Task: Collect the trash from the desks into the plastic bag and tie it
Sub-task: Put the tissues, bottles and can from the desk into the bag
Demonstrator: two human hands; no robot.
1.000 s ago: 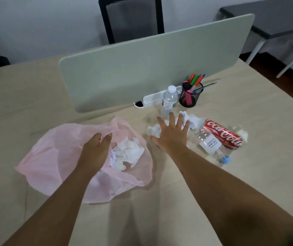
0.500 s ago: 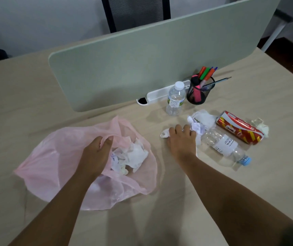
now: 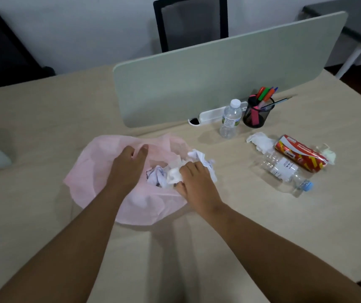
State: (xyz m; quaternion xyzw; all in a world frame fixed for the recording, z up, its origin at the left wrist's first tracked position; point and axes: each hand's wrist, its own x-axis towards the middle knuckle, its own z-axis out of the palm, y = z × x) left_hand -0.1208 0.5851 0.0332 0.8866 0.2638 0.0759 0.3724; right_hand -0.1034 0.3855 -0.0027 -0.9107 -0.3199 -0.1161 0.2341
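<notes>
Desk (image 3: 44,119): beige top, a pale green divider panel (image 3: 218,73) standing beyond both hands.

Pink plastic bag (image 3: 92,171): lies flat on the desk under and around the left hand (image 3: 127,169), mouth open toward the right hand (image 3: 197,184). Left hand closed on the bag's upper film, thumb and fingers pinching it so the opening stays lifted. Crumpled white paper (image 3: 157,176) already sits inside, between the two hands.

Right hand: at the bag mouth, fingers curled around a wad of white tissue (image 3: 201,159) that is partly over the rim; not yet released, as far as can be seen.

Left to collect, all to the right of the right hand and well apart from it: a clear plastic bottle (image 3: 284,169) lying on its side, a crushed red can (image 3: 299,153) just beyond it, a white tissue (image 3: 260,141) touching the bottle's far end, and a small pale scrap (image 3: 328,153) at the can's outer end.

Upright water bottle (image 3: 229,119) and mesh pen cup (image 3: 258,114), beyond the right hand near the panel; cannot tell if the bottle counts as trash.

Judgement: roughly half of the visible trash is bagged. Remaining: drop this wad, fetch the four items, tie the bag.
</notes>
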